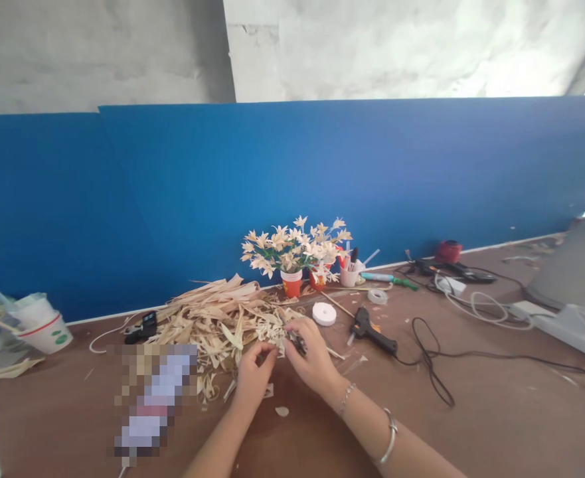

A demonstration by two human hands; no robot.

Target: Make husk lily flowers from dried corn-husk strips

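Observation:
My left hand (256,373) is closed in a pinch at the near edge of a heap of dried husk strips (212,315). Whatever its fingertips hold is too small to make out. Just to its right, my right hand (312,352) is curled around a small dark tool (298,344), mostly hidden by the fingers. Pale cut husk pieces (271,328) lie just beyond both hands. A small pale scrap (282,411) rests on the brown table below them. Behind the heap stand pale husk flowers (285,245) in a red-and-white cup (291,284), with a second potted bunch beside it.
Right of my hands lie a white tape roll (324,314), a clear tape roll (377,297) and a black glue gun (374,332) with its cord. A power strip (566,332) is far right. Left are a paper cup (48,334) and a pixelated object (157,398). A blue partition (172,199) backs the table.

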